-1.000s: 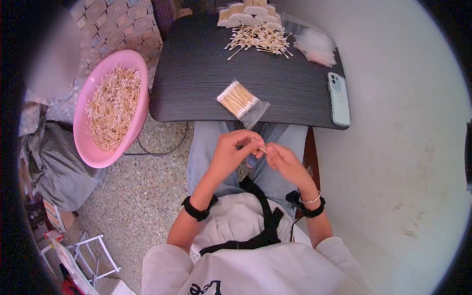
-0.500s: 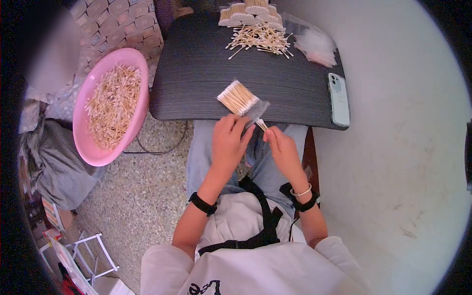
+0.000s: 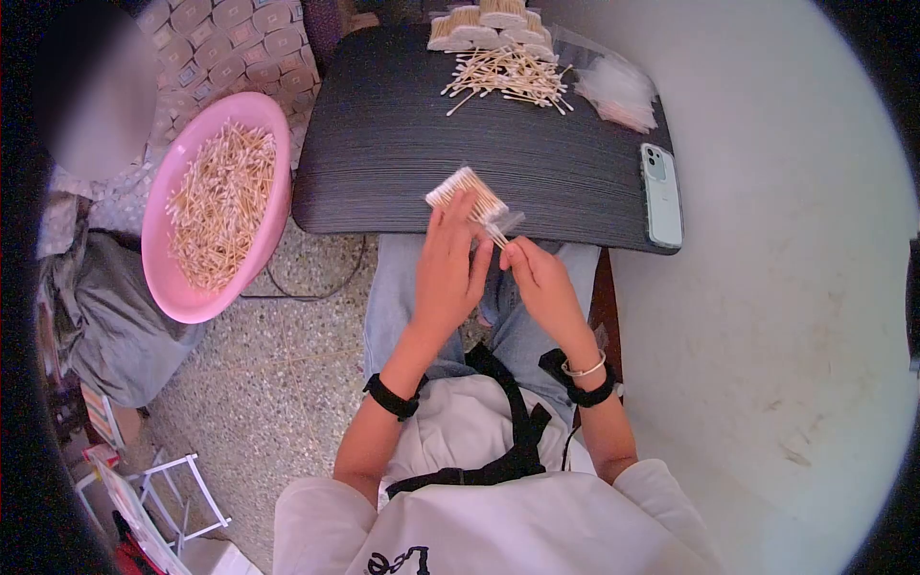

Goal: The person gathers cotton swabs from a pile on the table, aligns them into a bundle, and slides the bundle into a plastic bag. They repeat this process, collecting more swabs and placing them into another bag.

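Note:
A clear bag packed with cotton swabs [image 3: 462,191] lies at the near edge of the black table, its mouth turned toward my right hand. Stretched fingers of my left hand [image 3: 447,264] rest across the packed bag, with the thumb apart beside its mouth. My right hand [image 3: 544,283] is closed, thumb and fingertips pinching a few loose cotton swabs [image 3: 495,236] right at the bag's opening. The fingers hide part of the bag.
Loose swabs [image 3: 508,77] lie on the black table [image 3: 383,125] before stacked swab bundles [image 3: 479,24]. Clear bags [image 3: 618,91] and a phone [image 3: 661,196] are at the right. A pink basin [image 3: 280,182] of swabs stands left; a white wall [image 3: 776,287] borders the right.
My left hand has moved up from the bag's mouth, its fingers now lying over the packed swabs. My right hand has shifted slightly left, bringing its swabs closer to the opening.

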Demonstrator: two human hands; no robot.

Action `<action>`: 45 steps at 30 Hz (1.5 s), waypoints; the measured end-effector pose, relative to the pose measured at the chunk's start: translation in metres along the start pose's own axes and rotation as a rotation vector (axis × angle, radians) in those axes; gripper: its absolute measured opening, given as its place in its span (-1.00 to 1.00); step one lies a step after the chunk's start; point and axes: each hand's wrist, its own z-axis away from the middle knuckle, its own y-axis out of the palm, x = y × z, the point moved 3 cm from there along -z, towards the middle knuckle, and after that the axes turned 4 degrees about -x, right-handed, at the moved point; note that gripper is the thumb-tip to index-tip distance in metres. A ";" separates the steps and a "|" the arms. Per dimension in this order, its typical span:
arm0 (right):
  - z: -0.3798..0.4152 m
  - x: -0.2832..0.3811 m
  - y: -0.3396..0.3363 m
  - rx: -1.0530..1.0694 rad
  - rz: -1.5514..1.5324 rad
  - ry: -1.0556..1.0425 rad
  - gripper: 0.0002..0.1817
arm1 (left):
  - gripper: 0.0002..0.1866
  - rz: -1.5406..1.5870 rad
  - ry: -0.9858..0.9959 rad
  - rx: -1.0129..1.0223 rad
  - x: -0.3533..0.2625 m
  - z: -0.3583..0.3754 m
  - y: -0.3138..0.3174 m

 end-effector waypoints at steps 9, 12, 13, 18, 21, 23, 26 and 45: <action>0.000 -0.012 0.000 0.111 -0.223 0.202 -0.64 | -0.84 0.009 -0.018 0.073 0.005 0.001 0.004; -0.005 -0.021 0.012 0.069 -0.232 0.116 -0.66 | -0.83 -0.001 0.004 0.083 0.006 0.000 0.004; -0.007 -0.022 0.015 0.039 -0.184 0.096 -0.68 | -0.82 -0.009 0.017 0.091 0.006 0.000 0.005; -0.011 -0.009 0.017 -0.014 -0.037 0.061 -0.74 | -0.80 -0.027 0.018 0.129 0.007 0.003 0.006; -0.016 -0.014 0.019 -0.116 0.016 -0.027 -0.74 | -0.80 -0.028 0.018 0.125 0.005 0.003 0.004; -0.022 -0.015 0.021 -0.105 0.075 -0.011 -0.72 | -0.80 -0.031 0.016 0.125 0.005 0.004 0.005; -0.028 -0.019 0.023 -0.109 0.127 -0.024 -0.69 | -0.78 -0.032 0.011 0.128 0.007 0.005 0.005; -0.019 -0.005 0.014 -0.013 -0.026 0.156 -0.64 | -0.88 -0.046 -0.060 0.126 0.005 0.004 0.004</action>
